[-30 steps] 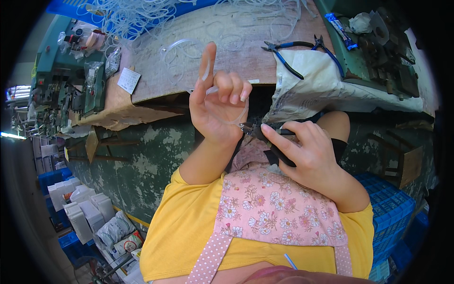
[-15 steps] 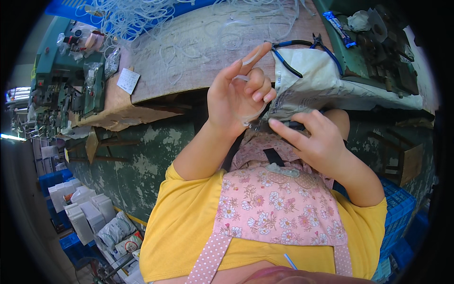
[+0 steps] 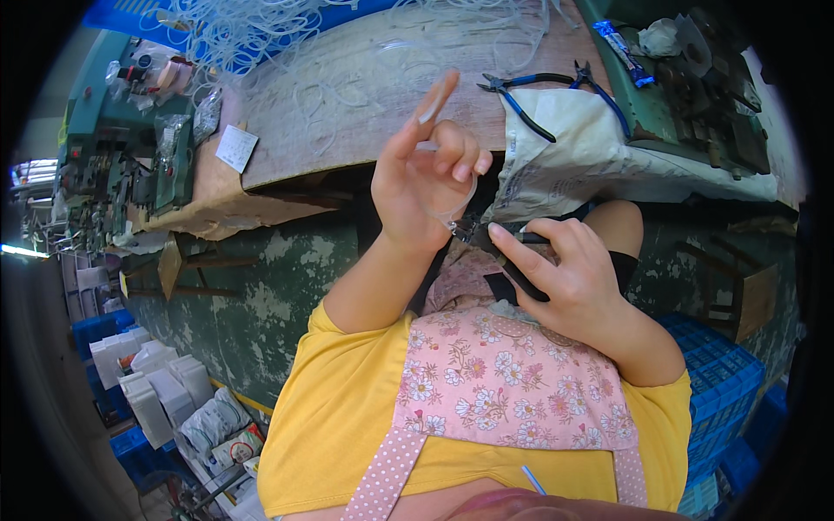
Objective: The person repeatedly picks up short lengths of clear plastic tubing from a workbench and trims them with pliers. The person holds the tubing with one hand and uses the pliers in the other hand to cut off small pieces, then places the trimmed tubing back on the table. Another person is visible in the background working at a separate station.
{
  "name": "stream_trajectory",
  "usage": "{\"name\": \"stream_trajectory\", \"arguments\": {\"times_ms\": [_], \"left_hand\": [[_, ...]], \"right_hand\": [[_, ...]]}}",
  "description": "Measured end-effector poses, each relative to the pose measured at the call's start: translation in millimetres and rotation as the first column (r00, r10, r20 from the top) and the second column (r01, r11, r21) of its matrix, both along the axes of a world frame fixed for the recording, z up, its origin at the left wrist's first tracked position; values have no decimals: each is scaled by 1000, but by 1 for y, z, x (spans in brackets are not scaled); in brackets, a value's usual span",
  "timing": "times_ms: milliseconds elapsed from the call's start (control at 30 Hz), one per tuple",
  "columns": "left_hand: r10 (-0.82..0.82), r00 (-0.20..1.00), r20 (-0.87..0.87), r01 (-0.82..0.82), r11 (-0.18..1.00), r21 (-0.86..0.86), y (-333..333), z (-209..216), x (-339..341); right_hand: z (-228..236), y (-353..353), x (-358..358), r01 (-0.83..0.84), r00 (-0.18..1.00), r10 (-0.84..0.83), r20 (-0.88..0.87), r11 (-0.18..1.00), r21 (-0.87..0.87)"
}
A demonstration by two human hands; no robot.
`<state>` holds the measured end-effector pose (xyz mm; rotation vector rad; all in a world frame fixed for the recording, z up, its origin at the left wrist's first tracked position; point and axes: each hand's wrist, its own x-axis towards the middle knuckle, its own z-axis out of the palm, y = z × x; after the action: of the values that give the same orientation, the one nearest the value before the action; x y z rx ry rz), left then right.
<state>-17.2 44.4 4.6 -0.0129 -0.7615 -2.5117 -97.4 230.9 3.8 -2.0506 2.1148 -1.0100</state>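
My left hand [image 3: 424,174] is raised in front of the table edge, its index finger stretched out and its other fingers curled. A thin clear plastic tube [image 3: 470,193] loops through these fingers and hangs down by the palm. My right hand [image 3: 569,271] is wrapped round a pair of dark-handled pliers [image 3: 491,239]. The handles stand apart. The pliers' jaws are at the lower end of the tube loop, near my left wrist; whether they grip it is too small to tell.
A heap of clear tubing [image 3: 248,35] spills from a blue tray onto the wooden table [image 3: 278,130]. Two blue-handled cutters [image 3: 530,113] lie beside a white sack [image 3: 565,143]. Green machines [image 3: 178,165] stand on both sides. A paper note [image 3: 235,148] lies at the table's left edge.
My left hand has shifted slightly left with the tube. My right hand has tilted and lowered a little, and the pliers' handles now show more plainly and stand apart.
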Motion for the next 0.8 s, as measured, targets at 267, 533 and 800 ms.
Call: {"name": "stream_trajectory", "arguments": {"times_ms": [267,533,800], "left_hand": [[249,962,-111,-265,951,-160,7,0,5],[47,999,-20,-46,999,21,4,3,3],[-3,1000,22,0,986,167,2,3,-2]], "right_hand": [[6,1,5,4,999,-5,36,1000,21],[-5,-1,-9,-37,986,28,-161,998,-52],[-6,-3,-7,91,964,-45,263,982,-164]]}}
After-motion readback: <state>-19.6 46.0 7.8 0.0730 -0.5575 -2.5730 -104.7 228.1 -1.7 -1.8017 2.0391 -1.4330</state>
